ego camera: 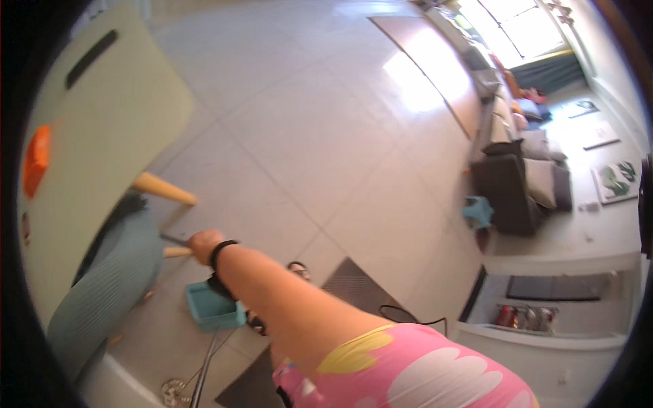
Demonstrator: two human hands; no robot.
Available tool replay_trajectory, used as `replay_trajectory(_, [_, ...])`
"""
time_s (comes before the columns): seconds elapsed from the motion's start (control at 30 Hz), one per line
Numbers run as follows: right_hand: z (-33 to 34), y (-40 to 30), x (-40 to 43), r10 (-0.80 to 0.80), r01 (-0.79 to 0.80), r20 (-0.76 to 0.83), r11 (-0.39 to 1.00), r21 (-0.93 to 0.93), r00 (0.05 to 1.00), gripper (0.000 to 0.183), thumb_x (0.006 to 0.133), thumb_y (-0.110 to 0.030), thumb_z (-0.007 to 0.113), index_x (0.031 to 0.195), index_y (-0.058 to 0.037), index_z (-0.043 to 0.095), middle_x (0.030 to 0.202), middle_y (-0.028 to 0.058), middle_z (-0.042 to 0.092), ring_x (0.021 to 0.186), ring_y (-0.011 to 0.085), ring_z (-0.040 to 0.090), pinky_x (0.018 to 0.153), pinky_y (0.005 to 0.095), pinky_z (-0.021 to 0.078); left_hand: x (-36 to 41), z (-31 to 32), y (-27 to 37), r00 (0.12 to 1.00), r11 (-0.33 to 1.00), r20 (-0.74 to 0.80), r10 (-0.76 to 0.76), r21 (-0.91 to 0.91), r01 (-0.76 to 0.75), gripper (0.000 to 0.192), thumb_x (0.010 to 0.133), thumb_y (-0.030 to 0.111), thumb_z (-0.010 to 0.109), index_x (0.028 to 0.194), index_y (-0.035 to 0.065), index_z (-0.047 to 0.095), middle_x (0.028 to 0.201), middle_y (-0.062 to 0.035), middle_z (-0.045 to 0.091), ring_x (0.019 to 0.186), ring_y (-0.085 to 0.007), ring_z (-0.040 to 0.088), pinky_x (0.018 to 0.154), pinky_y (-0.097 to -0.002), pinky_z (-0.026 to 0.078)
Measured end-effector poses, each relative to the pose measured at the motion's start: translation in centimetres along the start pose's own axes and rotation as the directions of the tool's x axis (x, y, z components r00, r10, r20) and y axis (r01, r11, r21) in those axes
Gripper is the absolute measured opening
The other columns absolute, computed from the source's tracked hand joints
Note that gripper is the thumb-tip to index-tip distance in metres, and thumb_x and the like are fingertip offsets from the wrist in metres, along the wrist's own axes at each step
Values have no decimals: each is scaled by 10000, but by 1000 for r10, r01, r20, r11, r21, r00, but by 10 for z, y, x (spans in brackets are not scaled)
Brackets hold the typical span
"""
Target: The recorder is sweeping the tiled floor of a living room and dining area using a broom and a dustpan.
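My right hand (pixel 205 245), with a black band at the wrist, reaches out from a pink patterned sleeve. Its fingers are closed around a thin dark bar (pixel 175 238) beside a grey-green ribbed chair back (pixel 115 285). Below the forearm a teal plastic container (pixel 217 319) rests on the floor, and a metal pole (pixel 204 364) runs down from its edge. A black object (pixel 219 286) hangs between wrist and container; what it is cannot be told. My left hand is out of view.
A pale table (pixel 117 102) with an orange object (pixel 37 161) stands at left, its wooden leg (pixel 166 188) jutting out. Dark mats (pixel 357 285), sandalled feet (pixel 299 270) and a black cable (pixel 428 322) lie below. A dark sofa (pixel 502 196) and teal stool (pixel 478 211) stand at right.
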State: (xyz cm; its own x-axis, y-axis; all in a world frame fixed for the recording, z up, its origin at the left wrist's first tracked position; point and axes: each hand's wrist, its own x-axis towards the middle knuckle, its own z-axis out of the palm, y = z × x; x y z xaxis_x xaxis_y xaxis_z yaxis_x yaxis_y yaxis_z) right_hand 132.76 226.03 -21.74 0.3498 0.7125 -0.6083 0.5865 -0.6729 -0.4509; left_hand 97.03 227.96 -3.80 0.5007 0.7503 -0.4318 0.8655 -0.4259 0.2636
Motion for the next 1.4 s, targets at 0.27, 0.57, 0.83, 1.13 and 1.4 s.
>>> replay_trajectory(0.27, [1, 69, -46, 185, -186, 73, 982, 6, 980, 349, 765, -100, 384, 1085, -217, 456, 944, 68, 530, 877, 227, 516, 697, 319, 433, 23, -8, 17, 991, 989, 24, 132, 65, -134, 300, 687, 247, 557, 887, 25, 537, 751, -124, 568, 666, -225, 538, 605, -318, 427])
replay_trajectory(0.57, [35, 160, -153, 229, -230, 32, 973, 6, 973, 505, 705, -71, 487, 1157, -264, 373, 864, 106, 552, 812, 245, 536, 630, 359, 451, 55, 29, -110, 992, 990, -99, 84, -106, -94, 175, 610, 113, 572, 681, -26, 493, 655, -107, 511, 593, -172, 450, 550, -325, 375])
replay_trajectory(0.83, [15, 192, -251, 424, -455, -201, 877, -151, 883, 452, 728, -45, 331, 1118, -260, 408, 895, 107, 527, 820, 275, 512, 687, 353, 419, 53, 21, -45, 984, 996, -154, 85, -15, -89, 193, 575, 132, 605, 656, -11, 505, 598, -152, 521, 539, -285, 502, 518, -339, 405])
replay_trajectory(1.13, [-10, 192, -328, 650, -546, 124, 502, 671, 750, 391, 687, -128, 528, 1063, -90, 426, 580, 52, 454, 450, 125, 434, 386, 259, 353, 53, 23, -42, 986, 999, -162, 39, -17, -42, 221, 562, 151, 618, 658, -21, 516, 612, -172, 526, 582, -323, 513, 543, -360, 411])
replay_trajectory(1.4, [8, 151, -225, 231, -152, 192, -182, 971, 954, 418, 739, -91, 460, 1128, -49, 312, 567, -7, 361, 381, 60, 318, 312, 183, 236, 54, 31, -25, 986, 997, -158, 61, 62, -51, 239, 554, 170, 620, 654, -22, 519, 624, -187, 530, 604, -343, 514, 563, -377, 417])
